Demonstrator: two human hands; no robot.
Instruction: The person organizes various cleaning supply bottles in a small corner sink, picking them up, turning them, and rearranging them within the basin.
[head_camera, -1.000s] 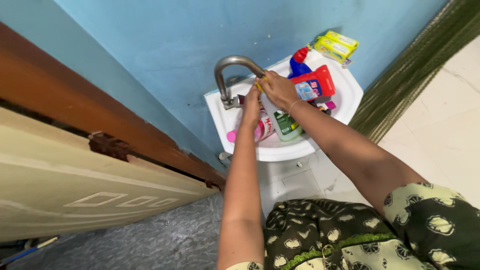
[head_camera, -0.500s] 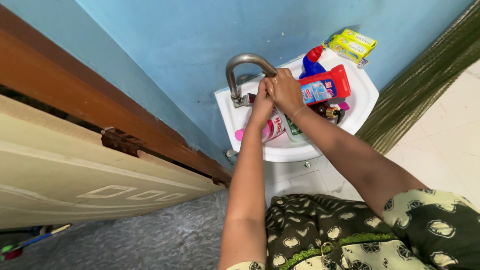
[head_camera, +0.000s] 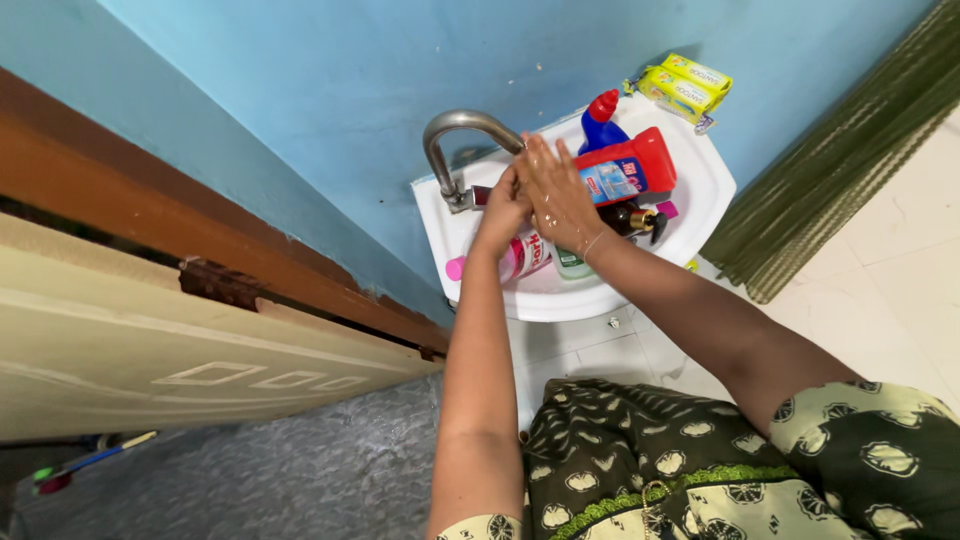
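The only view comes from the camera on my head, looking steeply down and forward along both my forearms to the small white ceramic basin (head_camera: 700, 215) fixed to the blue painted wall (head_camera: 330, 90). It sits at about arm's length, near enough to catch my left hand (head_camera: 503, 208) and right hand (head_camera: 556, 195) pressed together under the curved grey metal tap (head_camera: 455, 130). My green patterned dress (head_camera: 680, 470) fills the lower edge, and there is no second view to overlap.
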